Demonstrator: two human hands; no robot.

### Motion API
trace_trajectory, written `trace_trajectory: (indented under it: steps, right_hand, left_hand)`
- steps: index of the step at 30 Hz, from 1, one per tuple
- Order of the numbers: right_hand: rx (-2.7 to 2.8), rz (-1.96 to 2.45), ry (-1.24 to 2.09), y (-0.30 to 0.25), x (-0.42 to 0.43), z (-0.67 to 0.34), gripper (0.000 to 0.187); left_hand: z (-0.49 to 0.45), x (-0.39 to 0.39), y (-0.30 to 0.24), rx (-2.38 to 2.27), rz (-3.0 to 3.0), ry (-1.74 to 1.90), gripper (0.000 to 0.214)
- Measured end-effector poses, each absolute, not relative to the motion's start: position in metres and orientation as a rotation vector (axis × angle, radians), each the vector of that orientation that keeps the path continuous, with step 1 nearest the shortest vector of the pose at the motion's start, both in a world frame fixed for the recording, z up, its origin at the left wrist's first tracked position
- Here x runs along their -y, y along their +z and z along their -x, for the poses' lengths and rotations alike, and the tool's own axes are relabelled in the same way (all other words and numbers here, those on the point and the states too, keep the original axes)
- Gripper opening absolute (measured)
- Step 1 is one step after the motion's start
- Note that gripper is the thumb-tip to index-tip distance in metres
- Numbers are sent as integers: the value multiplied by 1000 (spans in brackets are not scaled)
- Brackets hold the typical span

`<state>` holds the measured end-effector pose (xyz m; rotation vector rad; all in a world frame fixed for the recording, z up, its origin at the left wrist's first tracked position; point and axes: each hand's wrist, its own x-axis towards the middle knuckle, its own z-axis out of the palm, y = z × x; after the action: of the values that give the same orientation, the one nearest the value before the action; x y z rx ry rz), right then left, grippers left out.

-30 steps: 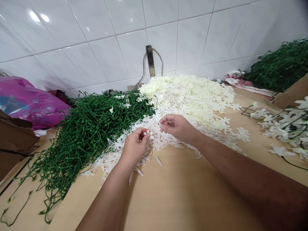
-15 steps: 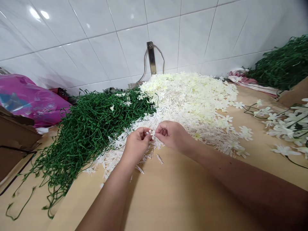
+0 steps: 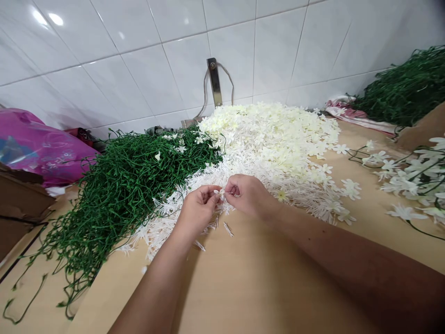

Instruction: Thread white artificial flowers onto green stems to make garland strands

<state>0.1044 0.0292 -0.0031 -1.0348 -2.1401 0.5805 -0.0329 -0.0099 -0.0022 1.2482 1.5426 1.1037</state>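
My left hand [image 3: 201,202] pinches a small white artificial flower [image 3: 219,192] between thumb and fingertips. From the other side my right hand [image 3: 246,194] is closed at the same flower, its fingertips pinching what looks like a thin pale stalk. The fingers cover part of it. Both hands hover at the near edge of a heap of thin white plastic flower pieces [image 3: 243,164]. A few loose white sticks [image 3: 228,229] lie on the table just below my hands.
Green plastic stems [image 3: 128,181] are heaped on the left, cream flower heads [image 3: 274,123] at the back. Finished-looking white flowers on stems [image 3: 413,178] lie right. A pink bag [image 3: 48,148] and cardboard box [image 3: 21,204] stand far left. A tiled wall [image 3: 139,88] bounds the table [image 3: 243,278].
My right fingertips have shifted slightly away from my left ones, and the flower is turned a little between them. The whole view has moved slightly.
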Motion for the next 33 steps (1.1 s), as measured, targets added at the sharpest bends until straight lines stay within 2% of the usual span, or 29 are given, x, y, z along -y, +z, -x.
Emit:
trace_trajectory:
  steps: [11, 19, 24, 33]
  right_hand:
    - [2194, 1079, 483, 0, -27, -105, 6]
    - [2314, 913, 297, -1, -23, -104, 11]
    - [2240, 827, 455, -1, -23, -105, 10]
    - [1919, 802, 1016, 0, -27, -101, 9]
  left_hand:
    - [29, 11, 3, -1522, -1158, 1152, 27]
    - [35, 9, -3, -1547, -1341, 1125, 16]
    - [35, 9, 4, -1460, -1164, 1138, 19]
    - [37, 12, 12, -1361, -1113, 1197, 22]
